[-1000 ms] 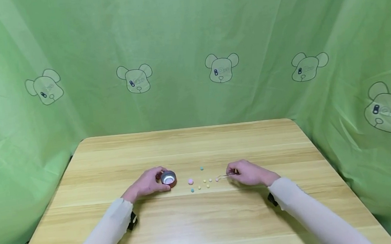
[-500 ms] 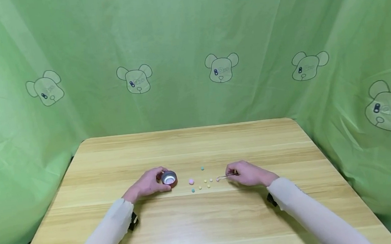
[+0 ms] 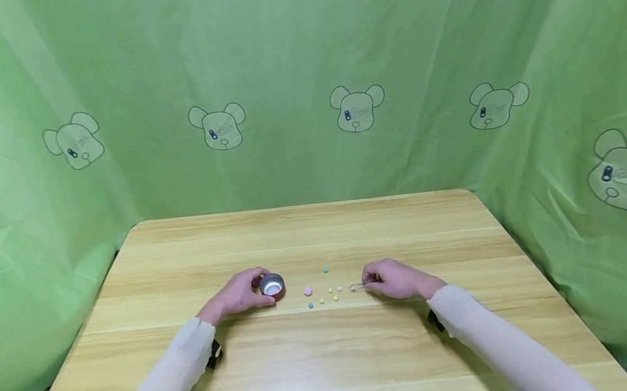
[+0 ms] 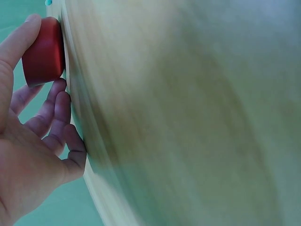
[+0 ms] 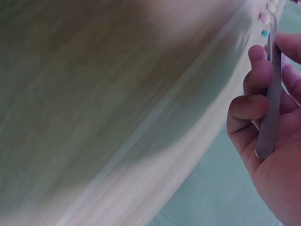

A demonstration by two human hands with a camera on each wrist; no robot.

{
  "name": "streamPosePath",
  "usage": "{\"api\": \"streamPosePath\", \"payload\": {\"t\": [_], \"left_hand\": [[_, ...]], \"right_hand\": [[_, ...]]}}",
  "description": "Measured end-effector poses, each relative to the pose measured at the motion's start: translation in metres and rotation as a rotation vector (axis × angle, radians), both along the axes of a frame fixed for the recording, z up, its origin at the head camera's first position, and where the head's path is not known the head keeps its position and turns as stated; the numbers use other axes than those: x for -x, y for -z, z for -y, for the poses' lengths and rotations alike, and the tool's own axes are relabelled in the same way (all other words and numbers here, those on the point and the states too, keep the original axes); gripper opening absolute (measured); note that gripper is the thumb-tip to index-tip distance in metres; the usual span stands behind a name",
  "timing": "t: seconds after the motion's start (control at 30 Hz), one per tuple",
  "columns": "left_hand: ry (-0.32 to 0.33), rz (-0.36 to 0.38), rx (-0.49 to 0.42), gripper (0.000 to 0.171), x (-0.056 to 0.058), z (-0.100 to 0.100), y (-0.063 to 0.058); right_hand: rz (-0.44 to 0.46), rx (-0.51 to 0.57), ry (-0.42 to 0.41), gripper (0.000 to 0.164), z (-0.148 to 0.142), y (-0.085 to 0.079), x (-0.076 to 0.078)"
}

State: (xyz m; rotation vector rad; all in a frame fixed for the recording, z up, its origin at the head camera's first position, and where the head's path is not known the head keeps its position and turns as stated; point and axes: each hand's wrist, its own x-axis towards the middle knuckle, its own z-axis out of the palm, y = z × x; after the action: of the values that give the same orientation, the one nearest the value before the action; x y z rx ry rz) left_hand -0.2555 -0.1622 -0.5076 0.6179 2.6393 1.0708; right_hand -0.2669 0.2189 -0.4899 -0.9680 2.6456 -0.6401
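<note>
While fingers of the right hand (image 3: 397, 277) grip the tweezers (image 5: 269, 117), we note those of the left hand (image 3: 236, 293) holding the red cup (image 4: 43, 54).
Between both, we observe a pink ball (image 3: 308, 291) and smaller balls (image 3: 331, 291) on the counter (image 3: 329, 357); contact at the tweezer tips is too small to confirm.

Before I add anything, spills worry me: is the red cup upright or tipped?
Upright: in the head view, the red cup shows its opening on top.

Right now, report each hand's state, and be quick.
Left hand: closed, holding the red cup between thumb and fingers.
Right hand: closed, holding the tweezers; their tips are at a pink ball, grip on it unclear.
</note>
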Motion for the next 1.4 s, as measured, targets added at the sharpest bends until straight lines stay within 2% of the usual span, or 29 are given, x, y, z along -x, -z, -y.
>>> {"api": "streamPosePath", "payload": {"t": [0.77,1.07,1.4], "left_hand": [[-0.001,-0.004,0.004,0.054,0.0,-0.001,-0.003],[-0.003,-0.008,0.02,0.053,-0.001,-0.001,-0.001],[0.0,-0.004,-0.006,0.052,0.0,-0.002,0.0]], "right_hand": [[0.038,0.06,0.037,0.006,-0.012,0.002,-0.001],[0.034,0.047,0.044,0.005,-0.014,0.006,-0.001],[0.003,0.041,0.033,0.005,-0.015,0.005,-0.001]]}}
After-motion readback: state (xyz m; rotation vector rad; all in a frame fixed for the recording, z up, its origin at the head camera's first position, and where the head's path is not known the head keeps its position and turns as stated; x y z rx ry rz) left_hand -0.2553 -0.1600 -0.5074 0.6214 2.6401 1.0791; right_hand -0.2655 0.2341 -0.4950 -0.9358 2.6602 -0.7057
